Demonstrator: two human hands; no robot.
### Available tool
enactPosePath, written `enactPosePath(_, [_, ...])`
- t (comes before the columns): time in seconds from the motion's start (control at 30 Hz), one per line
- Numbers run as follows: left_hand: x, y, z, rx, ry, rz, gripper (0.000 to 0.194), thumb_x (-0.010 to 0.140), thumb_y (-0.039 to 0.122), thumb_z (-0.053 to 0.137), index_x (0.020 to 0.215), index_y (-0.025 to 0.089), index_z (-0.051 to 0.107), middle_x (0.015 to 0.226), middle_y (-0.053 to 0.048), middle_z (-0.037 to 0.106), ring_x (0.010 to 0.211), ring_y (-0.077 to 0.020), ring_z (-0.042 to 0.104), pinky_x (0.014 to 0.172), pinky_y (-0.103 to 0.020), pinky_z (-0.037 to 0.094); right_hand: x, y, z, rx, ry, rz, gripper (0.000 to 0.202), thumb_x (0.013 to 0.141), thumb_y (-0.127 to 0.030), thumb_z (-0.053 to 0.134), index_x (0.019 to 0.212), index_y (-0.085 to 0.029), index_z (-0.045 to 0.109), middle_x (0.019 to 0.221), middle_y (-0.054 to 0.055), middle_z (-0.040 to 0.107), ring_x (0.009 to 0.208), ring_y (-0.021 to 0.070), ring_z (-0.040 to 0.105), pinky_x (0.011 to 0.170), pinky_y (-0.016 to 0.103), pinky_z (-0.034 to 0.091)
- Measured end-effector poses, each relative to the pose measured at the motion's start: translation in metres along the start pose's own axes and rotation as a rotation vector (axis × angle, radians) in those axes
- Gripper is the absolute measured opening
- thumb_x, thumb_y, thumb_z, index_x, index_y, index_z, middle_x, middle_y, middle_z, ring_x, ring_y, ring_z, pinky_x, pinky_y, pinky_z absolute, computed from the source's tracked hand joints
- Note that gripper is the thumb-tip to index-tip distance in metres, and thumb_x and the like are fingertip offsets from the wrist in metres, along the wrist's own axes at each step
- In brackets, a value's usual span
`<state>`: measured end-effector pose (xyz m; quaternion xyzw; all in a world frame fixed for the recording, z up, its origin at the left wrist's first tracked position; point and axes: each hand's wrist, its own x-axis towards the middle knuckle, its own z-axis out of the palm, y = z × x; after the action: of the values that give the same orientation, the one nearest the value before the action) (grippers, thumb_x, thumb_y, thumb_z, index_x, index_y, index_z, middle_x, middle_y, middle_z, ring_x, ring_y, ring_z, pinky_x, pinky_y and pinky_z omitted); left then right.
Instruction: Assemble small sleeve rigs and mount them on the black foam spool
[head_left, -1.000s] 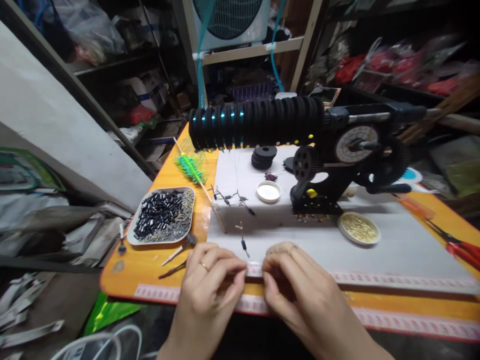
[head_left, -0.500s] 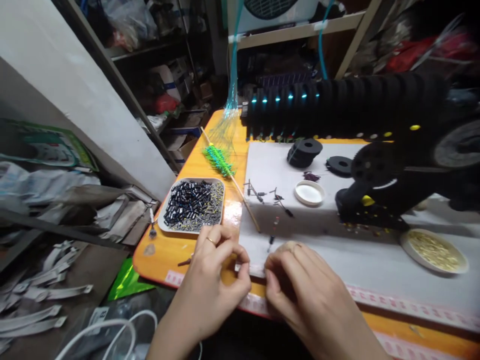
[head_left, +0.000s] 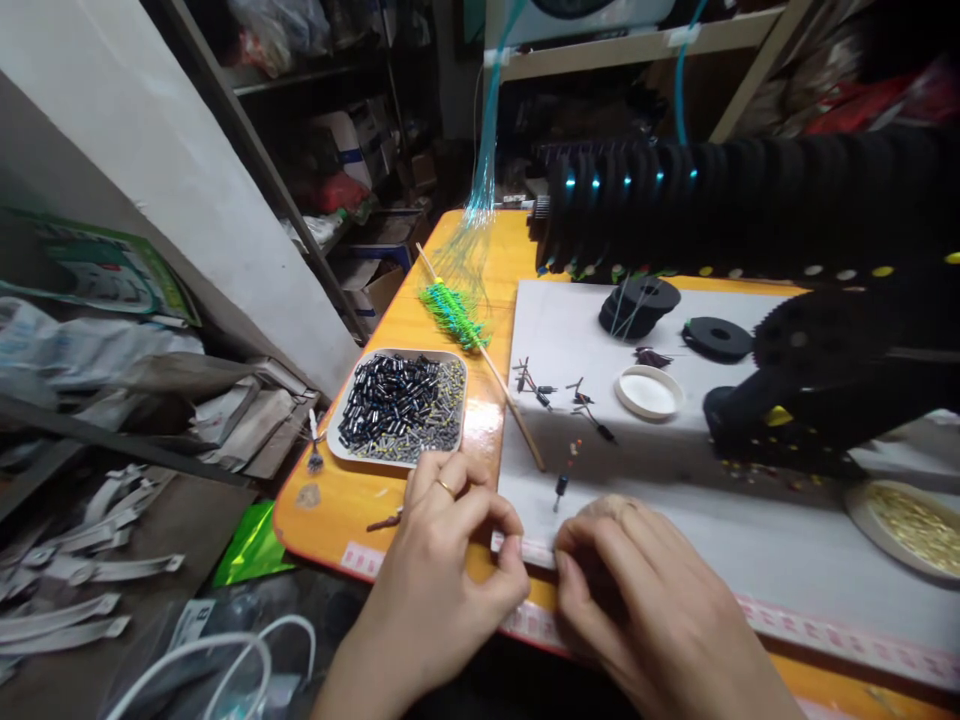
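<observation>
My left hand (head_left: 461,545), with a ring on one finger, has thumb and forefinger nearly pressed together over the table's front edge. Just to its right, my right hand (head_left: 637,580) is curled, thumb against fingers. Whatever either pinch holds is too small or hidden to make out. Beyond the fingertips a small black cylinder with a pin (head_left: 561,488) stands on the white board (head_left: 645,490). Tiny red beads (head_left: 575,447) lie a little farther back. A white tray (head_left: 335,440) of dark tube beads and small grey-and-yellow pieces sits beyond my left hand.
A stick (head_left: 517,408) wound with green and blue threads lies slanting across the orange table (head_left: 330,525). At right stands a black machine (head_left: 750,210). Black spools (head_left: 639,305), a white dish (head_left: 650,392) and a bowl of gold pieces (head_left: 855,520) are on the board.
The view has shifted, so table and hands appear farther right in the picture. Both hands keep nearly the same pinched pose at the table edge.
</observation>
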<state>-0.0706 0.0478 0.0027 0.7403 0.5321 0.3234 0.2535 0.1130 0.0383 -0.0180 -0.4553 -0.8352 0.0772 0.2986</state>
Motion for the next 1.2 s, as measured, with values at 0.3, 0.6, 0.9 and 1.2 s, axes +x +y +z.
enactPosePath(0.3, [-0.002, 0.001, 0.001, 0.109, 0.049, 0.027, 0.019, 0.074, 0.002, 0.061, 0.075, 0.021, 0.06, 0.091, -0.002, 0.056, 0.104, -0.0246, 0.043, 0.09, -0.042, 0.032, -0.004, 0.002, -0.01, -0.017, 0.0, 0.029, 0.008, 0.091, -0.012, 0.055, 0.089, -0.019, 0.053, 0.081, 0.002, 0.057, 0.075, 0.0188, 0.052, 0.071, 0.032, 0.036])
enactPosePath(0.6, [-0.001, 0.001, 0.004, 0.18, 0.06, 0.052, 0.019, 0.075, 0.003, 0.058, 0.076, 0.023, 0.058, 0.092, -0.004, 0.057, 0.106, -0.0279, 0.042, 0.088, -0.045, 0.03, -0.009, 0.004, -0.016, -0.034, -0.02, 0.037, 0.009, 0.09, -0.011, 0.055, 0.09, -0.019, 0.053, 0.08, 0.002, 0.057, 0.075, 0.0189, 0.052, 0.07, 0.033, 0.036])
enactPosePath(0.9, [-0.002, 0.001, 0.004, 0.202, 0.068, 0.055, 0.02, 0.075, 0.003, 0.057, 0.075, 0.023, 0.057, 0.092, -0.004, 0.057, 0.106, -0.0285, 0.042, 0.089, -0.046, 0.03, -0.013, 0.005, -0.017, -0.018, -0.026, 0.07, 0.009, 0.09, -0.011, 0.056, 0.089, -0.02, 0.053, 0.08, 0.002, 0.056, 0.075, 0.0188, 0.051, 0.071, 0.033, 0.035])
enactPosePath(1.2, [-0.001, 0.001, 0.004, 0.21, 0.063, 0.065, 0.018, 0.076, 0.004, 0.057, 0.076, 0.022, 0.057, 0.093, -0.005, 0.057, 0.106, -0.0286, 0.042, 0.088, -0.046, 0.03, -0.015, 0.006, -0.02, -0.032, -0.023, 0.076, 0.008, 0.091, -0.013, 0.054, 0.089, -0.02, 0.053, 0.08, 0.002, 0.057, 0.074, 0.0189, 0.052, 0.071, 0.033, 0.036])
